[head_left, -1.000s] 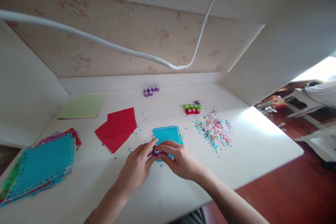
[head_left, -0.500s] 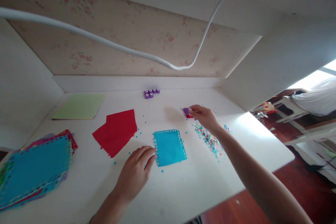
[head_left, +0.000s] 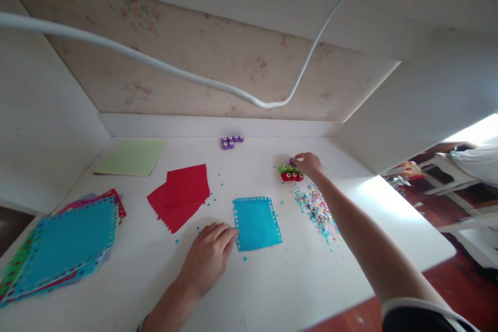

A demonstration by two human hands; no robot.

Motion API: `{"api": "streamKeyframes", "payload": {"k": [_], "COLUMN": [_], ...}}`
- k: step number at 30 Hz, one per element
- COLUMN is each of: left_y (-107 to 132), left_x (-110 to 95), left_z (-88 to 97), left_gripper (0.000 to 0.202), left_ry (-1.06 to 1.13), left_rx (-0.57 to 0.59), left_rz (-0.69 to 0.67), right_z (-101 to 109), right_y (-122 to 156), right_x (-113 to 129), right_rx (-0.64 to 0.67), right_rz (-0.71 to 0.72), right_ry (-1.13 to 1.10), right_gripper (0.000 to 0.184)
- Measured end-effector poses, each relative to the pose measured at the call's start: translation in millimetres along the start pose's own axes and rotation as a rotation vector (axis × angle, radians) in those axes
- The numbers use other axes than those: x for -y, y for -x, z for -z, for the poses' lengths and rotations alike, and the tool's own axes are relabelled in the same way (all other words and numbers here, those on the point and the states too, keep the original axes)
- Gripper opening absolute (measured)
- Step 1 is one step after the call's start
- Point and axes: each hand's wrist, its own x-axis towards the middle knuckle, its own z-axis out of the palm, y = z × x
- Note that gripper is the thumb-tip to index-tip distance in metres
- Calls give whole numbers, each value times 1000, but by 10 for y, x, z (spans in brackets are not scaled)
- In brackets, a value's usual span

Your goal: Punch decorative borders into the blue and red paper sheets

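Observation:
A blue sheet of paper (head_left: 258, 224) with small holes punched along three of its edges lies on the table in front of me. At its left edge, my left hand (head_left: 212, 249) has the fingers closed on the paper. My right hand (head_left: 309, 163) reaches to the back right, thumb and fingers closed on a small purple craft punch (head_left: 291, 161). Directly in front of that punch stand several green craft punches (head_left: 287, 168) and red craft punches (head_left: 291, 177) in rows. Whether the purple punch touches the table is hidden by the fingers.
Colourful punched-out confetti (head_left: 317, 210) lies below my right forearm. Red sheets (head_left: 184, 194) are left of the blue one, pale green sheets (head_left: 130, 157) behind. A stack of punched sheets (head_left: 73, 238) fills the left. More purple punches (head_left: 231, 141) stand near the back; a white cable (head_left: 187, 75) hangs across.
My right hand has carried the purple punch backward, uncovering the green and red punches. My left hand stays at the blue paper's edge. The view has shifted slightly.

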Motion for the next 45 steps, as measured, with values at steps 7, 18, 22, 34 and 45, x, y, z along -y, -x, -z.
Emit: {"api": "streamKeyframes", "payload": {"k": [7, 18, 22, 34, 45], "left_y": [7, 20, 26, -10, -31], "left_x": [20, 56, 101, 119, 147], "left_z": [-8, 1, 9, 65, 52], "left_gripper": [23, 21, 22, 20, 33], "left_ry": [-20, -55, -82, 22, 295], "left_rx": [17, 51, 24, -128, -151], "left_rz": [3, 48, 36, 120, 174], "right_z": [103, -392, -600, -336, -193], "right_y": [-13, 75, 39, 548, 1758], "right_x": [140, 1895, 2200, 1859, 1397], "right_rx": [23, 109, 121, 256, 958], "right_rz": [29, 630, 608, 493, 591], "right_ry": [95, -126, -158, -476, -1066], "right_gripper": [34, 42, 33, 22, 33]}}
